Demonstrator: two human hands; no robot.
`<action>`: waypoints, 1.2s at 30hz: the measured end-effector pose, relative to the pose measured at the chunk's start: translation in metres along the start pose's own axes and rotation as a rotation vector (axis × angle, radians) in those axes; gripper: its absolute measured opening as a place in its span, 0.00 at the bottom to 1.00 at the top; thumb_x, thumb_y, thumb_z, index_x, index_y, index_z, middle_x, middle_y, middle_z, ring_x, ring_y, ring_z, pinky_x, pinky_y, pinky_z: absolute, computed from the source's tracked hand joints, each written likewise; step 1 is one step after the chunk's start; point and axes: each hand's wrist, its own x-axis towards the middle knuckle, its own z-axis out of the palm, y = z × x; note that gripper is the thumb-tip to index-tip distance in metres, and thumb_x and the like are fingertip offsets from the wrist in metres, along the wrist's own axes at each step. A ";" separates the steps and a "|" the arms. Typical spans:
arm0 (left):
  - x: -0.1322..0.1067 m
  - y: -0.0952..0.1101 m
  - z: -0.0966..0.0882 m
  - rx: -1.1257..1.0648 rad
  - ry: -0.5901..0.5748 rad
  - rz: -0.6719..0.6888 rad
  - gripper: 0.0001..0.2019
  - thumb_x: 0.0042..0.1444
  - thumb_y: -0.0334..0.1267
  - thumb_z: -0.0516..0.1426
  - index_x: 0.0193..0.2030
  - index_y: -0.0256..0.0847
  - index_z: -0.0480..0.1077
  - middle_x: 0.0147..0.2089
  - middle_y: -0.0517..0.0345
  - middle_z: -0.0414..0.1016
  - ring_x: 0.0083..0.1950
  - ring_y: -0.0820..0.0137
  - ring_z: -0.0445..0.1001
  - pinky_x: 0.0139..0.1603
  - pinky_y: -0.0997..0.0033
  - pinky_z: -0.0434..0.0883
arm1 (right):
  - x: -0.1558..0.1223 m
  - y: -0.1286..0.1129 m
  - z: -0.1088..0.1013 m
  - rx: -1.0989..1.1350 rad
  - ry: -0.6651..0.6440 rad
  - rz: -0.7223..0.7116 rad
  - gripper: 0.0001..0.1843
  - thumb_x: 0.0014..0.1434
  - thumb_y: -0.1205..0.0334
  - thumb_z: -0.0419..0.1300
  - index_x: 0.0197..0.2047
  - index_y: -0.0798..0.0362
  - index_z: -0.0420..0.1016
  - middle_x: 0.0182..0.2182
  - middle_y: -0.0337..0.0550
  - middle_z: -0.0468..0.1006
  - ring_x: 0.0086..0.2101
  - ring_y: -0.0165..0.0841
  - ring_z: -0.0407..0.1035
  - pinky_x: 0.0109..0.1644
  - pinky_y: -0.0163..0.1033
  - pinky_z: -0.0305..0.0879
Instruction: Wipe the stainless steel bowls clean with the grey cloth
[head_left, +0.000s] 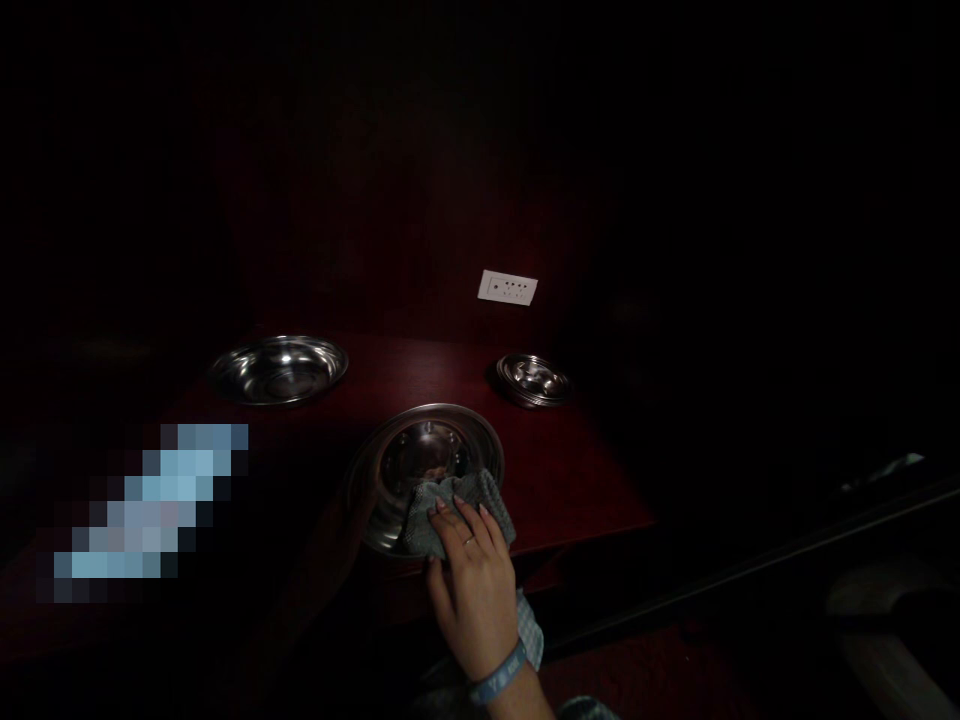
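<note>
A shiny steel plate point(386, 440) with a wide rim lies near the front edge of a dark red table. My right hand point(476, 580), wearing a ring and a blue wristband, presses a grey-green cloth point(487, 492) onto the plate's near right side. Its fingers are bent over the cloth, and part of the cloth hangs below the hand. In deep shadow, my left hand point(352, 525) is at the plate's left rim and seems to hold it. Most of its fingers are too dark to make out.
A large steel dish point(281, 372) sits at the back left of the table point(577, 480). Small stacked steel bowls point(534, 380) stand at the back right. A white socket panel point(508, 287) is on the wall. A blurred bright screen point(150, 515) shows at left.
</note>
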 end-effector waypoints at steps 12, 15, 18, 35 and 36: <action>0.001 0.030 -0.006 0.058 -0.088 0.022 0.20 0.66 0.46 0.60 0.60 0.39 0.71 0.60 0.49 0.73 0.56 0.59 0.76 0.54 0.52 0.76 | -0.008 -0.015 0.018 0.063 0.050 0.083 0.29 0.60 0.72 0.55 0.64 0.49 0.72 0.58 0.43 0.79 0.61 0.40 0.70 0.69 0.57 0.64; 0.001 0.031 -0.006 0.064 -0.104 0.030 0.20 0.66 0.46 0.59 0.60 0.40 0.70 0.60 0.48 0.73 0.56 0.59 0.76 0.55 0.52 0.76 | -0.008 -0.016 0.020 0.078 0.058 0.100 0.29 0.59 0.73 0.55 0.63 0.49 0.72 0.58 0.43 0.80 0.61 0.40 0.70 0.69 0.57 0.64; 0.000 0.032 -0.005 0.076 -0.123 0.033 0.20 0.66 0.45 0.60 0.61 0.40 0.70 0.61 0.48 0.73 0.56 0.59 0.76 0.55 0.51 0.76 | -0.008 -0.018 0.022 0.093 0.062 0.125 0.29 0.59 0.73 0.55 0.63 0.49 0.73 0.58 0.43 0.80 0.60 0.40 0.71 0.69 0.57 0.62; -0.003 0.034 -0.002 0.176 -0.183 0.014 0.20 0.65 0.46 0.60 0.60 0.39 0.70 0.60 0.48 0.73 0.55 0.59 0.76 0.54 0.51 0.76 | -0.005 -0.019 0.030 0.106 0.113 0.158 0.25 0.60 0.70 0.56 0.60 0.48 0.76 0.53 0.41 0.83 0.55 0.39 0.75 0.65 0.55 0.66; -0.003 0.034 -0.002 0.181 -0.178 0.011 0.20 0.65 0.46 0.60 0.60 0.39 0.70 0.60 0.49 0.73 0.56 0.58 0.76 0.54 0.51 0.76 | -0.005 -0.019 0.030 0.104 0.114 0.160 0.25 0.60 0.70 0.57 0.60 0.48 0.75 0.53 0.41 0.83 0.55 0.39 0.75 0.65 0.55 0.66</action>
